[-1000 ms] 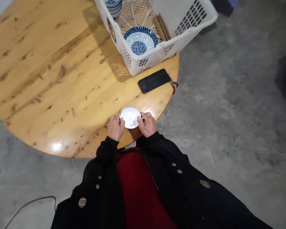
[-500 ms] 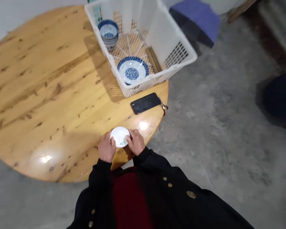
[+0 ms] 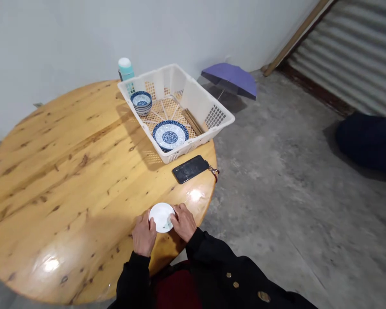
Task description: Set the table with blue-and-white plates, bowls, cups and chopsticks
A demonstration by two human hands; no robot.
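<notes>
A small white saucer (image 3: 161, 216) with a faint greenish pattern near its lower right is between my hands, over the near edge of the wooden table (image 3: 93, 180). My left hand (image 3: 144, 234) grips its left rim, thumb on top. On the opposite rim, my right hand (image 3: 184, 222) holds it the same way, thumb over the pattern. The undersides of the fingers are hidden below the saucer. Just beyond the hands lies a black phone (image 3: 190, 169) with a strap at its right end.
A white plastic basket (image 3: 197, 139) holds blue-patterned bowls (image 3: 141, 103), plates (image 3: 170, 135) and brown sticks (image 3: 193, 121). Behind it stands a turquoise bottle (image 3: 126, 70). An open purple umbrella (image 3: 230, 79) rests on the concrete floor. Something dark (image 3: 368, 143) is at the far right.
The head view has tilted up, so the table and basket appear lower and the wall and bottle show more. Both hands keep their hold on the saucer.
</notes>
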